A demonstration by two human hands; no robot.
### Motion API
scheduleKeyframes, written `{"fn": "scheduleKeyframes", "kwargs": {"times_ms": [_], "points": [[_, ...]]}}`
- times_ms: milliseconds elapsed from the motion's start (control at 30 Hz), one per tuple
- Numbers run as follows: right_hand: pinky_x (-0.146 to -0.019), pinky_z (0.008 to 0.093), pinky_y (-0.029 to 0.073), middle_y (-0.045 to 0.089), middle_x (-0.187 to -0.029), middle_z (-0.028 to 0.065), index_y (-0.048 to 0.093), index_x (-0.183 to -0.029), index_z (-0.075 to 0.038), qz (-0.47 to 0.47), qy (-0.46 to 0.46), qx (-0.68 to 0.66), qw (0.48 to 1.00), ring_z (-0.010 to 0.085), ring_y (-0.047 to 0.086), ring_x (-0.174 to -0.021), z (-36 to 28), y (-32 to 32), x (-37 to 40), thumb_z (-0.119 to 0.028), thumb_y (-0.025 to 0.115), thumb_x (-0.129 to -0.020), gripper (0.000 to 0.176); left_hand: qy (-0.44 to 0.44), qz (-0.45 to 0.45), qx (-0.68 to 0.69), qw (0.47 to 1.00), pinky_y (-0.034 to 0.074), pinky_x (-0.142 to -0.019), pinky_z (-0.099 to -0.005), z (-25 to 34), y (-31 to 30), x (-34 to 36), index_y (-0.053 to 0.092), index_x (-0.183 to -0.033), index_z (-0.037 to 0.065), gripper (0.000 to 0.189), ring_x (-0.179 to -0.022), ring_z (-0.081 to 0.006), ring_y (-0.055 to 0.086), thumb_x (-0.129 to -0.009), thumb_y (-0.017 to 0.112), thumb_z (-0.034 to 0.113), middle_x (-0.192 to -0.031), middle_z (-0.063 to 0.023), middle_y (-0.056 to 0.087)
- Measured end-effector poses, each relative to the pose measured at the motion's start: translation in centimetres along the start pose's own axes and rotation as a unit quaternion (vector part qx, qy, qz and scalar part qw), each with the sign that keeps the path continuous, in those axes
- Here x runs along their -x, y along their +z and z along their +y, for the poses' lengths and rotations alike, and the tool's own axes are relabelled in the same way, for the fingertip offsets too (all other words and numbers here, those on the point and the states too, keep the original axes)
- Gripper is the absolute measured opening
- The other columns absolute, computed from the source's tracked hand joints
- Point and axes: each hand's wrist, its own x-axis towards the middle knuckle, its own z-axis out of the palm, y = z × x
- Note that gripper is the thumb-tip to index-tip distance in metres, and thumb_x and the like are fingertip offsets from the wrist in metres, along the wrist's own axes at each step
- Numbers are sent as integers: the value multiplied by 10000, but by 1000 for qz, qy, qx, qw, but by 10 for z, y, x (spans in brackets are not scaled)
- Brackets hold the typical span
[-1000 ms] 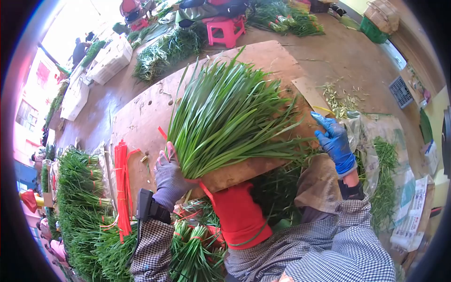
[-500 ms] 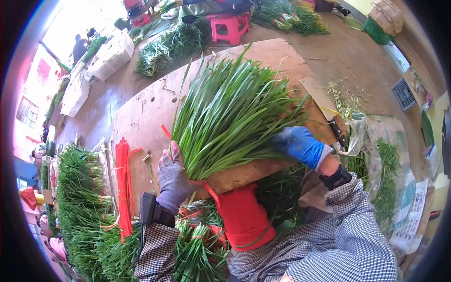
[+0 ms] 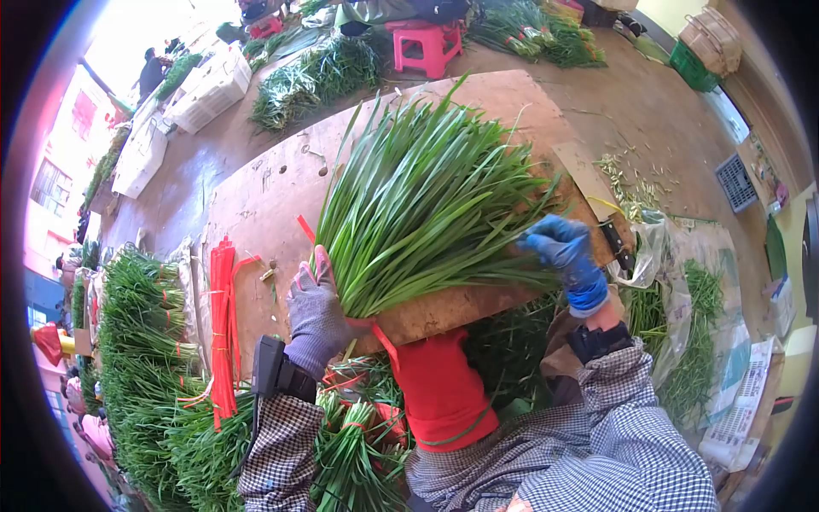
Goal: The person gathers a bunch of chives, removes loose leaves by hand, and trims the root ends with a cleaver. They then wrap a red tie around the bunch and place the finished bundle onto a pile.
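A large bunch of garlic chives [image 3: 426, 205] lies fanned out on the wooden board, leaf tips pointing away and to the right. My left hand [image 3: 317, 311], in a grey-purple glove, is closed around its base at the near left. A red tie strip [image 3: 386, 340] passes under the base, one end showing past my thumb and the other hanging over the board's edge. My right hand [image 3: 567, 256], in a blue glove, is beside the right-hand leaf tips with its fingers curled in. Whether anything is pinched in those fingers is hidden.
A bundle of red tie strips [image 3: 223, 333] lies at the board's left. A knife [image 3: 616, 243] rests at its right edge. Tied chive bundles [image 3: 141, 341] are stacked on the left. Beyond the wooden board [image 3: 256, 196] stand a pink stool [image 3: 424, 47] and white crates [image 3: 209, 90].
My right hand has come up and right, out from against the leaves to beside their tips, its fingers now curled. My left hand keeps its hold on the base.
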Motion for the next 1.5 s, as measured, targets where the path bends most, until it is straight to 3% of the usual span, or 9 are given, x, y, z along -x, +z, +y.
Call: {"fn": "scheduleKeyframes", "kwargs": {"times_ms": [267,367,433,667,867,1033,1233,1367,1500], "points": [[-581,214,461,705,-879,-11,720,-946,-52,208,-107,121,965,50,557,-657,-44,-137,44,-59,632,-916,94,0,1,8,1000,358,-1035,-537,3,-8,0,24,-1524,-33,1461,-1216,-458,457,-502,894,545,-1345,-325,403],[-602,249,469,691,-826,9,722,-948,-42,193,-8,146,970,80,558,-647,-44,-155,65,-119,671,-892,108,-27,-43,19,999,315,-1111,-490,8,-16,-1,14,-1523,-40,1465,-1353,-466,346,-505,902,526,-1452,-324,340],[-651,312,500,690,-807,72,724,-983,-40,-42,88,479,872,160,613,-667,-18,-159,73,-205,715,-844,216,-37,-53,12,998,329,-1103,-482,14,-24,1,18,-1521,-45,1463,-1340,-462,363,-504,899,528,-1438,-331,349],[-696,402,511,683,-845,148,717,-988,-57,9,-131,371,919,300,653,-749,-2,-67,50,-253,722,-800,272,-21,-26,6,999,364,-1073,-471,6,-13,0,24,-1521,-48,1472,-1285,-455,422,-490,902,530,-1390,-354,384],[-713,411,503,645,-823,164,678,-912,-43,-42,-200,458,865,321,634,-766,38,-57,18,-196,695,-783,201,-16,-9,-18,1000,362,-1074,-480,3,-8,1,15,-1521,-48,1485,-1281,-467,422,-484,906,532,-1390,-360,381],[-711,408,502,643,-771,157,692,-797,-52,-6,-148,366,919,319,633,-758,22,-92,23,-182,683,-793,130,-26,-38,18,999,356,-1078,-495,8,-16,0,13,-1523,-41,1487,-1285,-475,419,-484,905,538,-1397,-371,368],[-715,413,516,672,-827,151,726,-856,-85,82,33,546,833,320,655,-779,17,-169,50,-198,673,-789,141,-36,-51,14,998,345,-1090,-496,12,-21,1,13,-1523,-39,1488,-1309,-480,396,-483,907,535,-1409,-376,354],[-738,398,527,689,-868,152,739,-962,-101,120,-9,562,818,312,668,-806,26,-211,82,-228,662,-797,222,-15,-28,35,999,336,-1098,-503,6,-13,0,-2,-1526,-29,1495,-1316,-482,387,-479,915,518,-1423,-366,350],[-769,378,527,692,-928,137,691,-1142,-105,59,20,439,896,303,667,-824,6,-150,79,-296,725,-776,415,-32,-30,11,999,335,-1098,-506,7,-12,1,-14,-1526,-27,1490,-1322,-481,381,-488,917,499,-1436,-343,353]]}}
